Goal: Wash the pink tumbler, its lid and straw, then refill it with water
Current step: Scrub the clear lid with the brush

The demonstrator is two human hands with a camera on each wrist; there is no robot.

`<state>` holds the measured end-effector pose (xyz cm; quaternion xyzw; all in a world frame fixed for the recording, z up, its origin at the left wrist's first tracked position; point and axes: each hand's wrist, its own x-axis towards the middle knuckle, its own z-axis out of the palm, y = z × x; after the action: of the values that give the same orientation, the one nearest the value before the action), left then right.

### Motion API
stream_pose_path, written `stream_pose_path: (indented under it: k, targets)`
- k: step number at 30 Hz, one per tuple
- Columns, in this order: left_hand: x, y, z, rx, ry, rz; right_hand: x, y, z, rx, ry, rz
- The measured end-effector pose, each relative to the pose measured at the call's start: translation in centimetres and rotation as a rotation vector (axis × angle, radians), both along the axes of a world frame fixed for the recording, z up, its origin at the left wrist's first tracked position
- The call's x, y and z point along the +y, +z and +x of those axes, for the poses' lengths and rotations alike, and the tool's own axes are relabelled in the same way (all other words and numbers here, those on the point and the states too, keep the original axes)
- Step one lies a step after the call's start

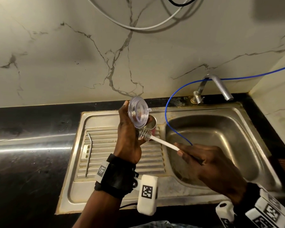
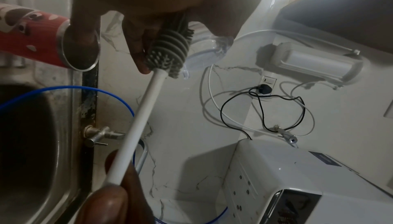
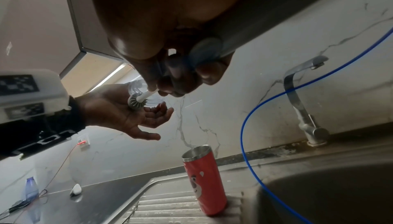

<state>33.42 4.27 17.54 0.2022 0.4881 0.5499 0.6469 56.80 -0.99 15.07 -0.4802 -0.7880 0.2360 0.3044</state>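
The tumbler (image 3: 204, 182) is red-pink with a cartoon bear and a steel rim, standing upright and uncapped on the ribbed drainboard (image 1: 105, 145); its clear lid (image 1: 138, 113) is held above it in the left hand (image 1: 128, 137), fingers curled behind the disc; the right hand (image 1: 209, 163), at 4 o'clock, grips the white handle of a grey-bristled brush (image 1: 144, 134) touching the lid; the bent metal straw (image 1: 90, 153) lies at 9 o'clock; a blue tube (image 1: 169, 102) loops into the sink (image 1: 237, 112) at 3 o'clock, beneath the tap (image 1: 219, 86).
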Motion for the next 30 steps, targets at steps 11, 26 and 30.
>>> stream_pose_path:
  k: [11, 26, 30]
  targets:
    - [-0.7, 1.1, -0.2, 0.006, 0.014, -0.003, 1.6, 0.8, 1.7, 0.037, -0.209, -0.005]
    - [-0.9, 0.9, 1.1, 0.141, -0.004, 0.079, 1.3, 3.2, -2.0, 0.004, -0.117, 0.141]
    - [-0.4, 1.1, 0.1, 0.050, 0.078, 0.094, 0.2, 2.1, -1.3, -0.024, -0.068, 0.174]
